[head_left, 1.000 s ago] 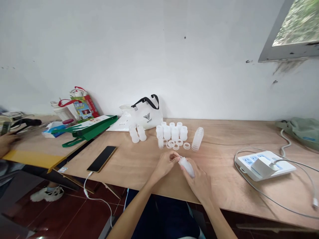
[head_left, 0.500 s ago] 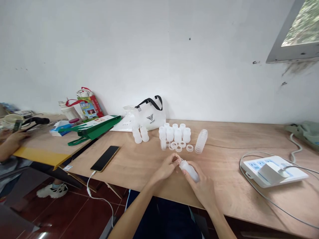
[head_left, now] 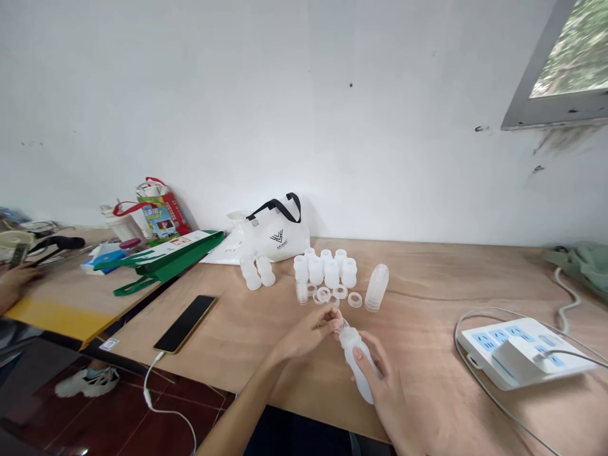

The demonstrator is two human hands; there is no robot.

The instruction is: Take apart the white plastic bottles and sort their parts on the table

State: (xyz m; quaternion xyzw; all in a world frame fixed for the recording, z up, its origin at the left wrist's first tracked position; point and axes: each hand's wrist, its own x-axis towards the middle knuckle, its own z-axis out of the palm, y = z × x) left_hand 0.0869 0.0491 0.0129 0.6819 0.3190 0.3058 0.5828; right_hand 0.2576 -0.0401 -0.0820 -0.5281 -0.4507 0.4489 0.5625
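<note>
My right hand [head_left: 384, 380] is wrapped round a frosted white baby bottle [head_left: 357, 361], its neck tilted up and to the left. At the bottle's mouth, my left hand [head_left: 311, 332] pinches a small clear piece [head_left: 344, 323], whose exact shape the fingers partly hide. Just beyond the hands lie several loose translucent rings [head_left: 354, 299]. A small ribbed clear cylinder [head_left: 302, 292] stands beside them, left of the rings. Behind is a cluster of short white bottles [head_left: 331, 272]. To the right, a tall clear domed cover [head_left: 377, 288] stands on the table.
Two white waisted bottles [head_left: 265, 271] stand left, before a white bag [head_left: 285, 231] with black handles. A phone [head_left: 185, 323] on a cable lies at the table's left. A power strip [head_left: 522, 348] with cords occupies the right. Another person's hand [head_left: 16, 278] shows far left.
The bottle has come nearer to me and is held more upright, with more of it showing. My left fingers stay at its mouth. The camera view has shifted slightly.
</note>
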